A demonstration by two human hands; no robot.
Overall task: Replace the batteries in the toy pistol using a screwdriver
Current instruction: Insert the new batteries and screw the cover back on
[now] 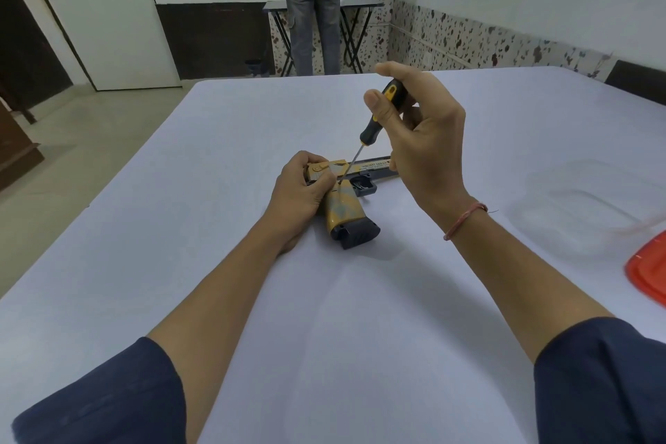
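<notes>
Flat on the table point(324, 335), the pistol point(346, 198) is being pinned by the left hand point(299, 191) clamping its rear — steadying it — while the right hand point(421, 130) is pinching the screwdriver point(378, 119), tip at a screw.

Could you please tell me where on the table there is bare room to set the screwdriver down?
Bare room lies left of the left hand out to the table edge, beyond the pistol to the far edge, and on its near side. Crowded on the right: a clear tub and a red lid, past the right hand holding the screwdriver.
</notes>
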